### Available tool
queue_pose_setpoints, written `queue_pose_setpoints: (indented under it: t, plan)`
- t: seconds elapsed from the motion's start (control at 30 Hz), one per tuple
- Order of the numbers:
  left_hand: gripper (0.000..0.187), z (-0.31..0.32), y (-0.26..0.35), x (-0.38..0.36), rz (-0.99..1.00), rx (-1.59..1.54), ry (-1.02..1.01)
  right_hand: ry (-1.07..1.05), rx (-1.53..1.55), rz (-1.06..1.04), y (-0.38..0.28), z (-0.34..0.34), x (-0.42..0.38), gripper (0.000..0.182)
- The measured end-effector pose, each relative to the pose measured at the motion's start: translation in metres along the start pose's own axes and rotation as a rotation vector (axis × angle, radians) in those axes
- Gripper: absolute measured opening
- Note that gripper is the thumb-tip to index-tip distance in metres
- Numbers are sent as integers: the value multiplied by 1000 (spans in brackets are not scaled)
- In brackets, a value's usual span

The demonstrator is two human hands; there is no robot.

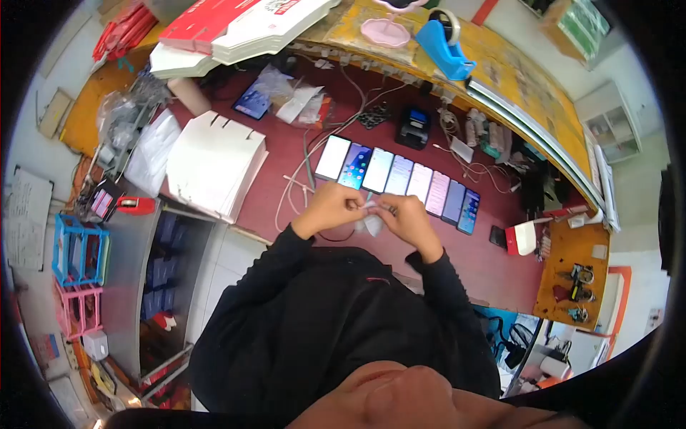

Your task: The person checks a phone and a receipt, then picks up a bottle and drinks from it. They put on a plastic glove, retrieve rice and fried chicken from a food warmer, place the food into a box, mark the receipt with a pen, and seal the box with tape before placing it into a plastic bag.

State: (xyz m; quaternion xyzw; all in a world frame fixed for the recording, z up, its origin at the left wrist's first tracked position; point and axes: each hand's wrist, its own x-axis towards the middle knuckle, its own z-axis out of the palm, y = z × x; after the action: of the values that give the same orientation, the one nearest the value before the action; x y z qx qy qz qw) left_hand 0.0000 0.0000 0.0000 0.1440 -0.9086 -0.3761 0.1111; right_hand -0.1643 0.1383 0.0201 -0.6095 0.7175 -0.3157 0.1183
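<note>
My left hand (330, 207) and my right hand (410, 219) meet over the near side of the red desk, fingers pinched. Between the fingertips is a small whitish, filmy piece (372, 224), its lower end hanging down; its exact kind I cannot tell. Just beyond my hands lies a slanting row of several smartphones with lit screens, from a white-screened phone (333, 158) on the left to a blue-screened phone (468, 211) on the right. My left fingers overlap the lower edge of a phone showing app icons (355, 166).
A stack of white flat boxes (214, 161) stands to the left. Behind the phones are a black handheld device (414, 127) and loose white cables (296, 184). A blue tape dispenser (443, 50) and red-and-white boxes (246, 28) sit on the raised shelf. A dark phone (498, 236) lies at the right.
</note>
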Motion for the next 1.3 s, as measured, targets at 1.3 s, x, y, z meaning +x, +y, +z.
queue_pose_setpoints:
  t: [1.3]
  plan:
    - [50, 79, -195, 255, -215, 32, 34, 551, 1542, 1116, 230, 193, -84, 28]
